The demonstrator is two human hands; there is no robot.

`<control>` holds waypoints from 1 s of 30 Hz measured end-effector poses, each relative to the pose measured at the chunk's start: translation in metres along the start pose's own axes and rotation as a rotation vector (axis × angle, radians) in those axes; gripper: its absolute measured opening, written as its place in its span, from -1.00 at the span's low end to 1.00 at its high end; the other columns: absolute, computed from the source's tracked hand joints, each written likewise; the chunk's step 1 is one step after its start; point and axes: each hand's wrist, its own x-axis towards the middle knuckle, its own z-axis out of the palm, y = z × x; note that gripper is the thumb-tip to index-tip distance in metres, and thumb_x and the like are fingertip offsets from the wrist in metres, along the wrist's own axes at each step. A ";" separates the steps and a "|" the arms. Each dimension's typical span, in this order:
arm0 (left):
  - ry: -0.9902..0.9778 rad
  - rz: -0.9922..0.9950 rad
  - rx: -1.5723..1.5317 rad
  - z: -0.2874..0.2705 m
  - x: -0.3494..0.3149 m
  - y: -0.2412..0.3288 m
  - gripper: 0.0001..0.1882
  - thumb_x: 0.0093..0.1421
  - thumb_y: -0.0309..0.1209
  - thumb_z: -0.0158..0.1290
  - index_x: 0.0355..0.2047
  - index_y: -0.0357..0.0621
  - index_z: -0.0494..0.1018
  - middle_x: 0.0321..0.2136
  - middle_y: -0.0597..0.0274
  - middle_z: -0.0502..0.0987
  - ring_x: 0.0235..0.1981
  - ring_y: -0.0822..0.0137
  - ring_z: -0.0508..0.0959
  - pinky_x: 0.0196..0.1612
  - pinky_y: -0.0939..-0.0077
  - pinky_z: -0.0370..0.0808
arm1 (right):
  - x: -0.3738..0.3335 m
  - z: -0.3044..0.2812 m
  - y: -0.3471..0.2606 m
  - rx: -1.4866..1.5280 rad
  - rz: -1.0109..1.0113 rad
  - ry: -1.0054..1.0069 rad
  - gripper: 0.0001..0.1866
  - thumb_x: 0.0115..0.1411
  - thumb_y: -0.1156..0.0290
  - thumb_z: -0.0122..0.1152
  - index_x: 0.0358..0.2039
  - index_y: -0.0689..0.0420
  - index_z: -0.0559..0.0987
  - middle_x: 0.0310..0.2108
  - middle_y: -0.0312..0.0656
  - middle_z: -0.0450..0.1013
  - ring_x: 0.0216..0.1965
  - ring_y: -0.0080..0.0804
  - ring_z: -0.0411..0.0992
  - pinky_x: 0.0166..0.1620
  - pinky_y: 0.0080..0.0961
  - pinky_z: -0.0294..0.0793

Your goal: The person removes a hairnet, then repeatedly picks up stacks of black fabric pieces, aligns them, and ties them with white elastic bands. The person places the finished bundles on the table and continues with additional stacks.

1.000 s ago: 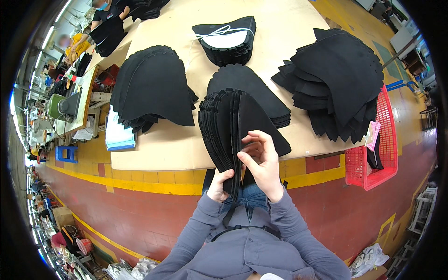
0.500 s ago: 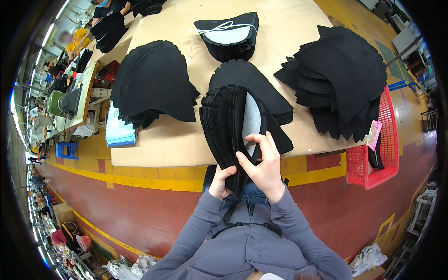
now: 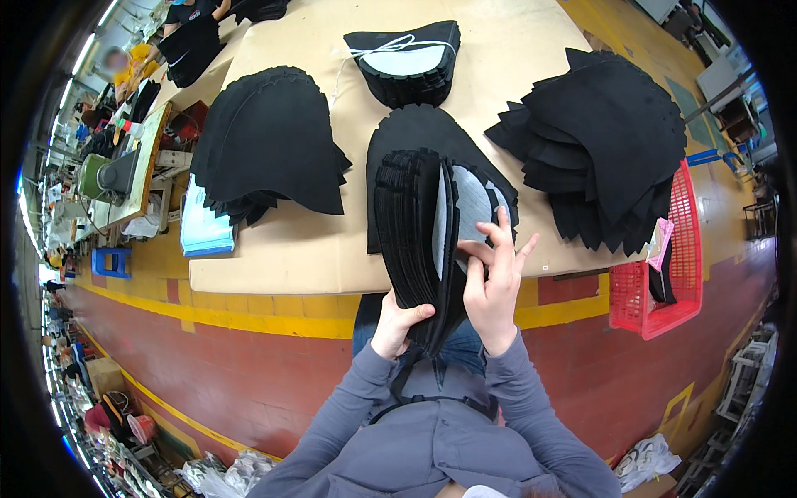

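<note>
My left hand [image 3: 398, 324] grips the lower end of a thick stack of black fabric pieces [image 3: 407, 224], thumb across the front and the other fingers hidden behind. The stack stands fanned over the table's near edge. Between its parted leaves, a light grey patch [image 3: 441, 220] shows on one piece, and a wider grey patch [image 3: 471, 192] on the piece folded to the right. My right hand [image 3: 494, 286] lies against that right piece, its fingers spread and some raised. Behind the held stack, more black pieces [image 3: 415, 129] lie flat on the table.
On the tan table [image 3: 274, 272] are a left pile [image 3: 270, 141] and a right pile [image 3: 606, 133] of black pieces, plus a tied bundle [image 3: 407, 79] at the back. A red plastic basket [image 3: 635, 303] stands off the right edge. People work at far left.
The stack has tilted more upright and shifted slightly right. Its leaves have parted further, showing a second grey patch. My right hand has moved right, and its fingers have spread.
</note>
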 end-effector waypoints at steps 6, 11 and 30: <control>-0.001 0.016 -0.011 0.002 0.000 -0.004 -0.25 -0.08 -0.40 0.43 0.09 -0.33 0.33 -0.05 0.19 0.53 -0.05 0.37 0.52 0.07 0.47 0.43 | 0.002 -0.007 -0.009 -0.066 0.027 0.014 -0.25 0.02 0.29 0.40 0.21 0.12 0.28 -0.04 -0.21 0.53 0.37 -0.22 0.08 0.34 0.30 -0.46; 0.022 0.062 0.019 0.002 0.002 -0.009 -0.25 -0.11 -0.41 0.45 0.08 -0.33 0.34 -0.06 0.19 0.54 -0.05 0.38 0.52 0.07 0.49 0.43 | 0.003 -0.006 -0.002 -0.188 -0.202 0.209 -0.47 0.05 0.65 0.18 0.05 0.00 0.35 0.10 -0.24 0.44 0.34 -0.16 0.14 0.34 0.31 -0.49; 0.047 0.136 0.101 0.000 0.004 -0.016 -0.23 -0.13 -0.26 0.48 0.02 -0.37 0.39 -0.13 0.23 0.57 -0.12 0.45 0.53 0.01 0.53 0.46 | 0.009 -0.013 -0.026 -0.236 -0.056 0.026 -0.68 0.03 0.41 0.32 -0.15 0.06 0.55 -0.23 -0.43 0.59 0.27 -0.27 0.21 0.38 0.13 -0.28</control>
